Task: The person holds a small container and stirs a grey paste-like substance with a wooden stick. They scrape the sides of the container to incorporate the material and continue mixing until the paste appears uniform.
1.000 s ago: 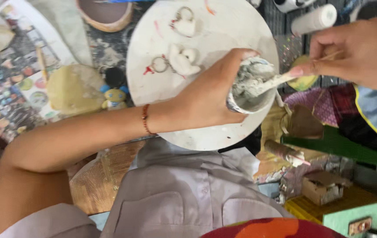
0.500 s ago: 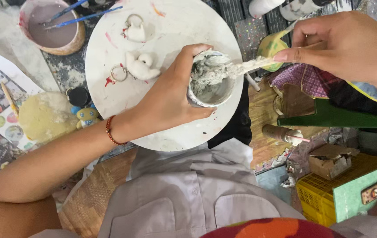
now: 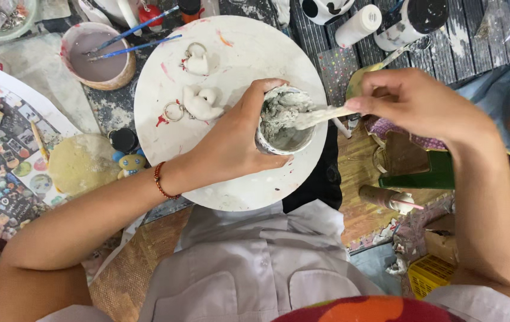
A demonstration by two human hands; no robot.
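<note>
My left hand [image 3: 231, 146] wraps around a small white cup [image 3: 285, 142] holding thick grey-white paste, held over the lower right part of a round white board [image 3: 219, 65]. My right hand [image 3: 422, 104] pinches a flat wooden stick [image 3: 320, 116] whose paste-covered end dips into the cup. On the board lie two small white clay figures with metal key rings, one [image 3: 198, 102] near the middle and one [image 3: 196, 59] farther up. A red bead bracelet [image 3: 158, 182] is on my left wrist.
A bowl of mauve water [image 3: 95, 56] with two blue brushes stands at the upper left. A white bottle [image 3: 359, 25] and a dark-capped jar [image 3: 413, 21] are at the top right. A printed sheet [image 3: 5, 155], a yellow clay disc [image 3: 79, 164] and a small blue-yellow figure [image 3: 125, 162] lie left.
The view has shifted, so board and cup sit lower and more central. My right hand has moved the stick in the cup; my left hand keeps its grip.
</note>
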